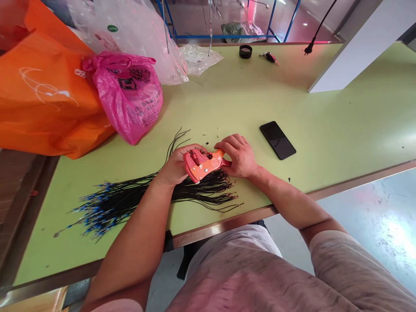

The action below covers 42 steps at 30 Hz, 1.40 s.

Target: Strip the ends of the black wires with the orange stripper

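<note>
Both hands hold an orange-red plastic hand tool [203, 164] just above the green table [341, 138]. My left hand [177, 167] wraps round the tool's left end, fingers curled. The fingers of my right hand [238, 156] are bent over the tool's right end. Under the hands lies a bundle of thin black wires [136, 197], spread along the table; the wires carry blue tips at the left end and bare dark ends at the right. A few loose wires curve away toward the back.
A black phone [277, 139] lies face up right of my hands. An orange bag [42, 95], a pink bag [130, 93] and clear plastic bags [130, 30] stand at back left. A black ring [245, 51], keys [269, 56] and a white post [354, 47] are further back.
</note>
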{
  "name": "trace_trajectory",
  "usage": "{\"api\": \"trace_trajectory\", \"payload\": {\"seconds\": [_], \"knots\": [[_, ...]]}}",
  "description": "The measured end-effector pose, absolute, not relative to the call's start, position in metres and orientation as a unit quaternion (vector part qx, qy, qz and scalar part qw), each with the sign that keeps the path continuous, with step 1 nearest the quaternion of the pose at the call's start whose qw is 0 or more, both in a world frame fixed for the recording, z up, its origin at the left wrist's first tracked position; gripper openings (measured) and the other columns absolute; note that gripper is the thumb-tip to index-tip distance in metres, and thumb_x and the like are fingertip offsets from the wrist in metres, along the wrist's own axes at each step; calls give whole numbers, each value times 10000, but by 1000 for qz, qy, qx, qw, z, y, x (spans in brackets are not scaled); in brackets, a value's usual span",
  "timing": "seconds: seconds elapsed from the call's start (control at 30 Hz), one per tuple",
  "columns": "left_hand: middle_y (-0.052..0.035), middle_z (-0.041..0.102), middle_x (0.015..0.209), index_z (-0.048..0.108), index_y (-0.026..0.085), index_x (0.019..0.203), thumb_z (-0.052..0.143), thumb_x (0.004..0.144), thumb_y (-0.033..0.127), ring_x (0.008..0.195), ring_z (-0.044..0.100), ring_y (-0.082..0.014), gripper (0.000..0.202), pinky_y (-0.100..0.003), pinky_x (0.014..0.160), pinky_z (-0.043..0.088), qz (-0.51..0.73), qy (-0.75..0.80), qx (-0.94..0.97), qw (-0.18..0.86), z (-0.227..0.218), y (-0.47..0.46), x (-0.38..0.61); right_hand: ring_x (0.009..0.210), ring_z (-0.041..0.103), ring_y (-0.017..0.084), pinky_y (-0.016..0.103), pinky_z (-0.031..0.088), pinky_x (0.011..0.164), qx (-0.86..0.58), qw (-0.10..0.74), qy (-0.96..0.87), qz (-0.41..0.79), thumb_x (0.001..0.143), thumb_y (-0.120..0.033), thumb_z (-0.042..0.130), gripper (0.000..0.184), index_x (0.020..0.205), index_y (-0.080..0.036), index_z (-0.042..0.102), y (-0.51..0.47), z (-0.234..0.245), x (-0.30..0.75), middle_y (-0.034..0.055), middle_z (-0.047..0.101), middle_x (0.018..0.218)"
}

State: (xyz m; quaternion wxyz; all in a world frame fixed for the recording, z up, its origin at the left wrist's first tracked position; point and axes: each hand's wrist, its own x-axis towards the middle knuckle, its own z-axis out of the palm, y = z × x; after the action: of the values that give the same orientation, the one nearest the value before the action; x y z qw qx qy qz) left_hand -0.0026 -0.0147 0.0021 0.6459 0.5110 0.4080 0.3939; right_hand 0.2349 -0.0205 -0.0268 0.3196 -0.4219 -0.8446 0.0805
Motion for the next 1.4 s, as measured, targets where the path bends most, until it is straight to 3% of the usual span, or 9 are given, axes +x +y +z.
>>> {"api": "trace_trajectory", "payload": {"seconds": [0.33, 0.63, 0.9, 1.0, 1.13, 1.27, 1.4], "knots": [[-32, 760, 789, 741, 198, 799, 1055, 508, 630, 650, 633, -156, 608, -271, 609, 515, 396, 405, 507, 650, -1, -13, -2, 1017, 578, 292, 459, 455, 925, -405, 335, -849, 48, 987, -419, 665, 267, 1172, -235, 721, -19, -30, 234, 108, 720, 1068], [-62, 782, 796, 761, 222, 820, 991, 588, 625, 652, 665, -191, 519, -289, 599, 544, 384, 402, 547, 626, -5, -12, -4, 993, 573, 294, 461, 456, 909, -423, 308, -849, 67, 990, -452, 660, 259, 1143, -254, 725, -19, -28, 233, 108, 716, 1057], [-50, 742, 712, 755, 215, 812, 1043, 535, 595, 519, 631, -188, 552, -312, 474, 504, 389, 401, 508, 656, 3, -17, 0, 720, 507, 207, 365, 364, 696, -443, 284, -846, 83, 946, -362, 613, 154, 926, -241, 707, -19, -32, 234, 43, 639, 761], [-54, 755, 739, 755, 204, 796, 1076, 535, 553, 574, 643, -181, 542, -301, 517, 513, 410, 393, 511, 645, 2, -16, 1, 741, 549, 205, 360, 423, 716, -430, 318, -834, 138, 924, -389, 641, 157, 946, -241, 691, -19, -31, 234, 43, 667, 792], [3, 617, 608, 754, 191, 803, 1038, 651, 595, 513, 487, -103, 517, -249, 487, 376, 445, 382, 502, 636, -1, -12, 1, 881, 622, 220, 395, 535, 850, -408, 409, -772, 265, 922, -531, 732, 371, 1125, -228, 665, -20, -24, 235, 74, 723, 1001], [54, 518, 572, 740, 193, 836, 1026, 693, 533, 503, 462, -87, 467, -229, 488, 328, 462, 382, 476, 644, 3, -11, 0, 777, 529, 162, 352, 494, 764, -432, 466, -677, 372, 947, -629, 763, 423, 1029, -243, 610, -17, -22, 236, -7, 620, 895], [51, 573, 618, 712, 191, 859, 1021, 686, 477, 512, 546, -92, 455, -212, 487, 353, 455, 397, 459, 652, 11, -14, 0, 743, 475, 142, 340, 461, 733, -424, 509, -619, 421, 941, -641, 782, 436, 960, -244, 601, -10, -26, 238, -30, 546, 854]]}}
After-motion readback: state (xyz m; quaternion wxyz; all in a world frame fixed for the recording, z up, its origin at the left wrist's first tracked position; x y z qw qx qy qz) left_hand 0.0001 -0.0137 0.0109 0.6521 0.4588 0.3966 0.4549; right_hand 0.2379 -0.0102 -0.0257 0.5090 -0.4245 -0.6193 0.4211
